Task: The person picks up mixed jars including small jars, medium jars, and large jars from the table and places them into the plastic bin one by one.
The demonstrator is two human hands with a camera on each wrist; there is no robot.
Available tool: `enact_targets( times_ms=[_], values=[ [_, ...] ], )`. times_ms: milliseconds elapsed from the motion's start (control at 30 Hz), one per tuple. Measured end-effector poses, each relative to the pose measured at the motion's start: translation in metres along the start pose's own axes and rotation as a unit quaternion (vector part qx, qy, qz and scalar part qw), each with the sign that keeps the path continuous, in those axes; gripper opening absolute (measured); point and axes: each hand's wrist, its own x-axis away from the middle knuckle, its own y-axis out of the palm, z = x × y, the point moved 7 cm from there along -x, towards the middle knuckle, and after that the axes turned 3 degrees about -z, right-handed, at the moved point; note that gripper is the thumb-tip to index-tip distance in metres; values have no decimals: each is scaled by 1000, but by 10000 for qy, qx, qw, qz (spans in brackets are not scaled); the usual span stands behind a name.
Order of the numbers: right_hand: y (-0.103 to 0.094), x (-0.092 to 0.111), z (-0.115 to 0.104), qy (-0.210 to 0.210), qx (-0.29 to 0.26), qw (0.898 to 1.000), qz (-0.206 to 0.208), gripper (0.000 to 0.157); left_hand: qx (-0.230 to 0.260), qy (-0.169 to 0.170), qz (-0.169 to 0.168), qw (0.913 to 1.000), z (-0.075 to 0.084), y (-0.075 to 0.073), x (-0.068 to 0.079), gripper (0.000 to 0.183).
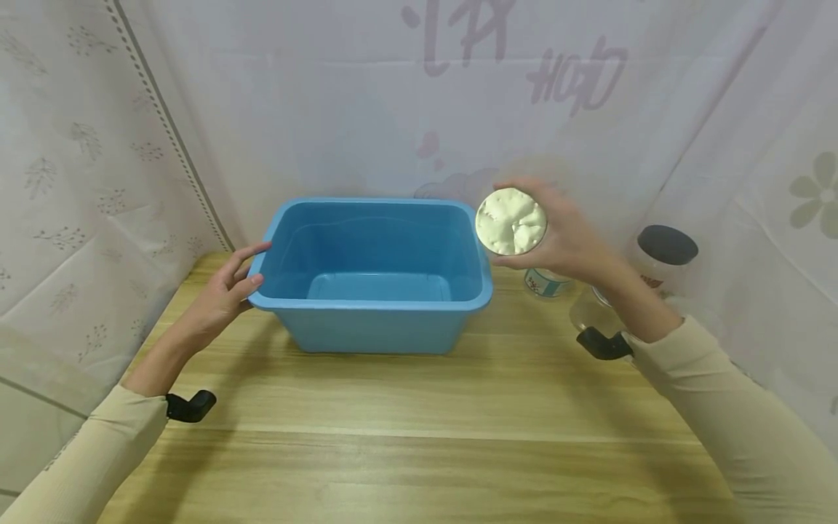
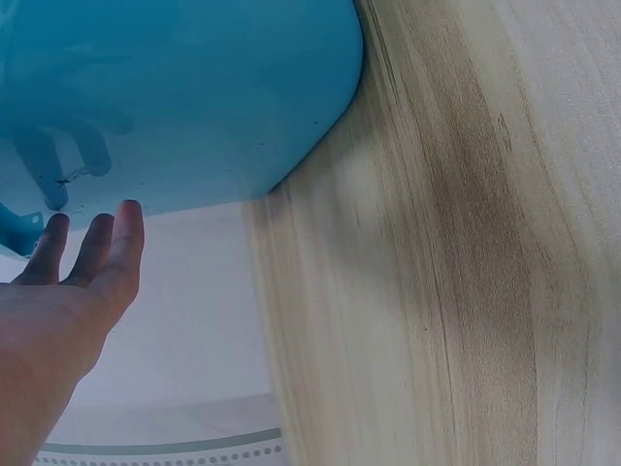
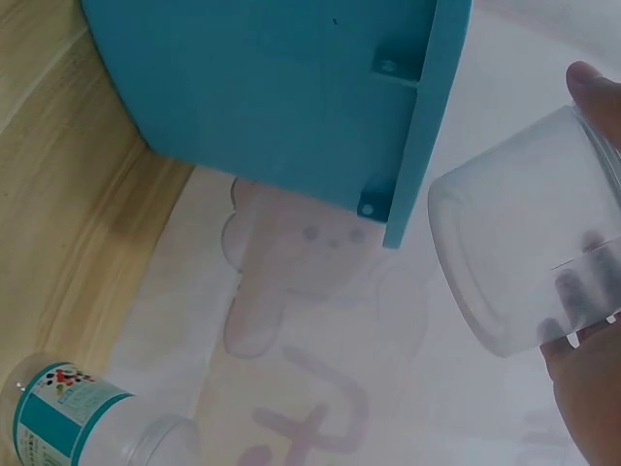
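Note:
My right hand (image 1: 556, 225) grips a clear tapered plastic tub (image 3: 524, 233) beside the right rim of a blue plastic basin (image 1: 373, 331). From above, the tub's round face is pale cream-green and lumpy. Thumb and fingers spread around its side in the right wrist view, some showing through the plastic. At the basin's left end, my left hand (image 1: 225, 291) rests with thumb and index fingertip on the rim. Its other fingers (image 2: 121, 252) stretch out straight close to the outer wall. Inside, the basin's bare floor shows.
Right of the basin stands a clear jar with a teal-and-white label (image 1: 546, 284), partly behind my right hand. Another clear jar (image 1: 585, 311) and a black-lidded jar (image 1: 668, 245) stand behind the right forearm. Patterned curtains (image 1: 327, 109) hang behind the wooden table (image 1: 419, 451).

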Motion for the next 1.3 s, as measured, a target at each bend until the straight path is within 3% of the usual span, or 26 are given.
enact_targets(
  times_ms=[467,733,1000,1300],
  values=[
    [17,-14,22,-670,410,9958,-465,103,-7,44,-16,10000,0,-1,0,52],
    [26,-21,11,-1148,922,9868,-679,99,-52,36,-22,10000,-1,-1,0,52],
    [36,-25,-1,-1619,1059,9770,-903,96,-72,37,-5,10000,-1,-2,-1,52],
    [48,-30,-12,-2201,1516,9564,-1179,95,-48,-13,14,10000,-1,-1,-1,52]
  ],
)
